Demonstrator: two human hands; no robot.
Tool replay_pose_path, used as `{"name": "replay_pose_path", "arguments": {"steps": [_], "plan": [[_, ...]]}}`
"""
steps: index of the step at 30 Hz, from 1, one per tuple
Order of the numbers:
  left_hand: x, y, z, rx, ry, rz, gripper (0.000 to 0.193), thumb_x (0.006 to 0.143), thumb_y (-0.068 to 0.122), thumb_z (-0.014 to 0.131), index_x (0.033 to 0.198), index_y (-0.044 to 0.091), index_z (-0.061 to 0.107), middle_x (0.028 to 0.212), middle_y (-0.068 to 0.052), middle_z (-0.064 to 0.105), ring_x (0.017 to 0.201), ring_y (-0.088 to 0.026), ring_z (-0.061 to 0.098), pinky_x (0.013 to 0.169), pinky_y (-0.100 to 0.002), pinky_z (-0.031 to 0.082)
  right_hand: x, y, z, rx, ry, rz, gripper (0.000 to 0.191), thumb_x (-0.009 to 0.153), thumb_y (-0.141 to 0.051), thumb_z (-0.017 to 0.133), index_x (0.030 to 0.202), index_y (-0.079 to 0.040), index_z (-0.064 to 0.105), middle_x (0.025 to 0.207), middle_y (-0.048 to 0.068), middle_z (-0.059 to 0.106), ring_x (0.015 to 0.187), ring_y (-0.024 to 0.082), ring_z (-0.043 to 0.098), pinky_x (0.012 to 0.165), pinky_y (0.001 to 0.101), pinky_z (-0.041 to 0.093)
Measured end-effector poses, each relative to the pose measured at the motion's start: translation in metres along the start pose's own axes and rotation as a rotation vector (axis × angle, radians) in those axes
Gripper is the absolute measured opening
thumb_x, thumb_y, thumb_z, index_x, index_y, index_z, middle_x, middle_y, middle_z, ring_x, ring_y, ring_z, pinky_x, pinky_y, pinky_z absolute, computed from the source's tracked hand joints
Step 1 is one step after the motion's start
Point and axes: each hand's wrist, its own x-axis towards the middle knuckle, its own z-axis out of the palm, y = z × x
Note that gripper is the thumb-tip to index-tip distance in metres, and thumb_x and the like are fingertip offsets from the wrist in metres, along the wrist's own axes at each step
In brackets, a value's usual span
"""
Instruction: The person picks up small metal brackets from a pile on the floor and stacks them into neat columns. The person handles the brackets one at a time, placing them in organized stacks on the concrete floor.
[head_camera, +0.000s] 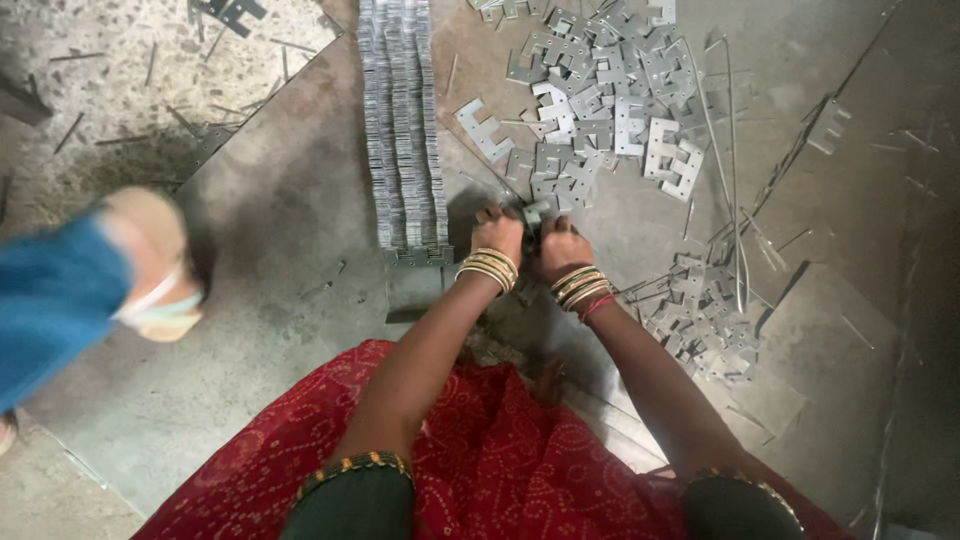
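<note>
Between your two hands sits a small bunch of flat metal stampings (533, 213), pinched upright just above the steel sheet (300, 200) you are sitting at. Your left hand (497, 232) and right hand (562, 245) press against the bunch from either side, fingers curled closed on it, which seems meant to square the pieces edge to edge. Just left of your hands runs a long stacked row of stampings (404, 120), packed on edge so they hold each other up. Ahead and to the right lies a loose heap of notched plates (600, 100), lying flat within easy reach. A smaller scatter of plates (705, 320) sits by your right forearm, with thin metal rods (735, 180) across it. At far left another person's sandalled foot (150, 265) is blurred.
</note>
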Motion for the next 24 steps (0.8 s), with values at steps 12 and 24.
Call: {"name": "replay_pose_path", "arguments": {"steps": [12, 24], "plan": [[0.023, -0.058, 0.002, -1.584, -0.144, -0.386, 0.033, 0.094, 0.031, 0.067, 0.105, 0.000, 0.073, 0.096, -0.019, 0.078, 0.081, -0.028, 0.080, 0.067, -0.043, 0.061, 0.015, 0.063, -0.073, 1.173, -0.057, -0.012, 0.034, 0.082, -0.013, 0.075, 0.113, 0.001, 0.071, 0.106, 0.021, 0.077, 0.094, 0.029, 0.074, 0.084, 0.0409, 0.061], [0.021, -0.062, -0.012, -2.140, -0.420, -0.320, 0.028, 0.094, 0.002, 0.062, 0.122, -0.001, 0.059, 0.111, -0.023, 0.075, 0.091, -0.035, 0.078, 0.078, -0.049, 0.067, -0.053, 0.010, -0.003, -0.094, 0.032, -0.718, 0.049, 0.082, -0.011, 0.062, 0.130, -0.003, 0.062, 0.124, 0.014, 0.065, 0.122, 0.033, 0.061, 0.108, 0.0423, 0.050]]}}
